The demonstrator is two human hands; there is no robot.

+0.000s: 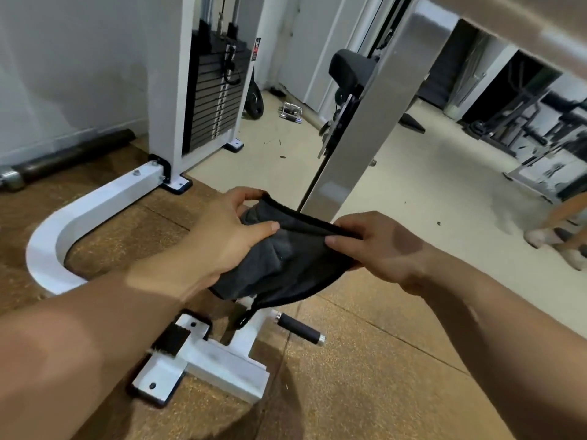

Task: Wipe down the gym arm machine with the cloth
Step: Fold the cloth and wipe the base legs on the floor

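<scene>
Centre of the frame, both hands are on the dark cloth (286, 265). It is held in the air, not touching any part of the machine. The left hand (222, 230) has its fingers curled round a bunched end, thumb pressed on top. The right hand (378, 246) pinches the black hem between thumb and fingers, so that edge is pulled taut between them.

Here's the worry: a loose tail of the cloth hangs down at lower centre, just above the white base frame (95, 204) and near the black grip peg (300, 328). Swing low and it could catch there. The cloth also looks wadded on the left side, and a wad would likely wipe only a thin strip.

The brushed steel upright (359, 128) rises right behind the hands, the nearest surface to reach. The weight stack (216, 100) sits in the upper left of the frame, with a black pad (349, 71) at upper centre.

A long dark bar (63, 160) lies on the floor by the wall at left, and a chrome handle (290, 112) sits on the floor beyond. At the right edge stand another person's feet (552, 236), close enough to crowd that side.
</scene>
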